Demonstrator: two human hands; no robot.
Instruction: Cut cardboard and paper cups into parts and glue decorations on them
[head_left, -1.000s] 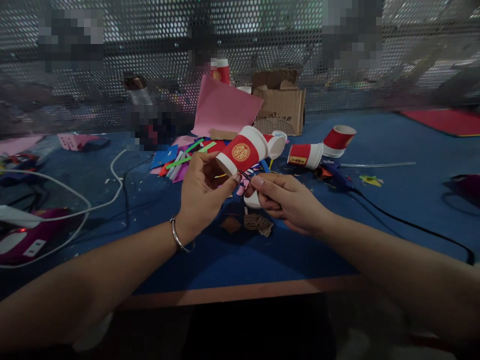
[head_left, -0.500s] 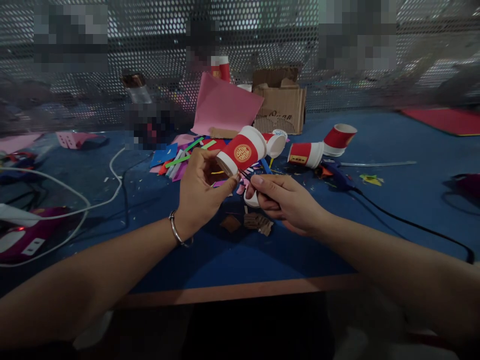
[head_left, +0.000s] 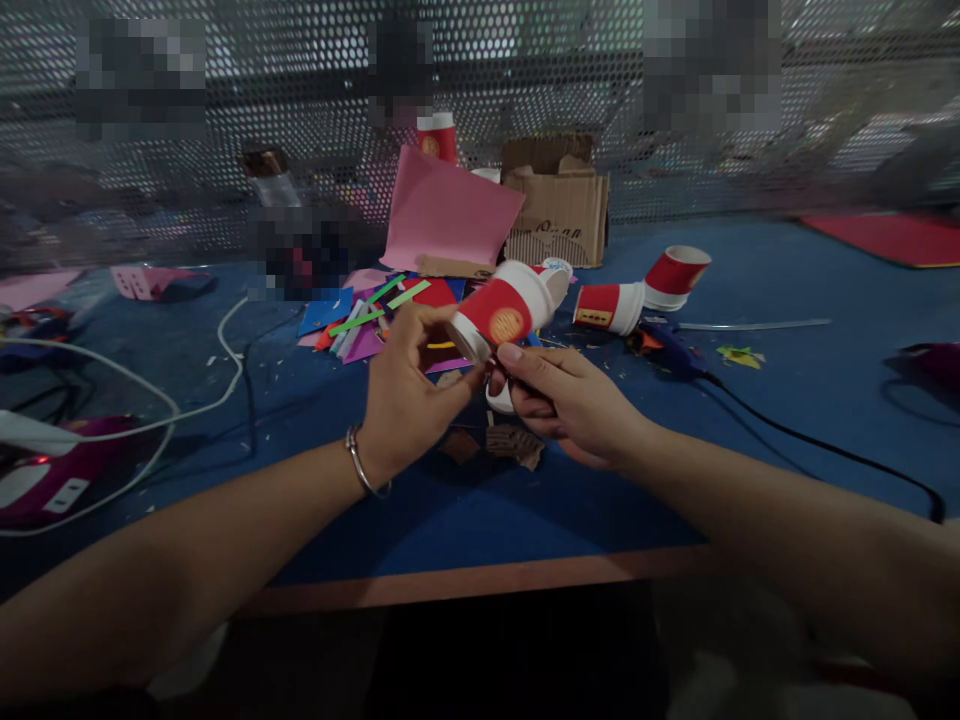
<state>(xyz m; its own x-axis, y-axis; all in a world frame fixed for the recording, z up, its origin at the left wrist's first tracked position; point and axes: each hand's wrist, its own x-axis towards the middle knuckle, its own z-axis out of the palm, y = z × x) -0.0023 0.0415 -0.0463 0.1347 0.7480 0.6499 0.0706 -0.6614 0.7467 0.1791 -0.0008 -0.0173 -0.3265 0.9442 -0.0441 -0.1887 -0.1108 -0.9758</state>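
Note:
A red and white paper cup (head_left: 501, 308) with a yellow round print is tilted on its side above the table. My left hand (head_left: 409, 400) is closed on the cup's lower end, its thumb below and fingers behind. My right hand (head_left: 577, 400) pinches a thin dark tool right at the cup's base; most of it is hidden by the fingers, so its kind cannot be made out. Beneath the hands lie a white round piece (head_left: 499, 397) and torn corrugated cardboard scraps (head_left: 514, 445).
Coloured paper strips (head_left: 356, 322) lie behind my left hand. Pink paper (head_left: 450, 215) leans beside a cardboard box (head_left: 562, 215). Two more cups (head_left: 609, 308) and a corded blue tool (head_left: 671, 345) are on the right. White cable (head_left: 217, 400) loops across the left.
The held cup has shifted slightly right and turned, so its round print now sits farther right and lower. My left hand has moved a little right with it.

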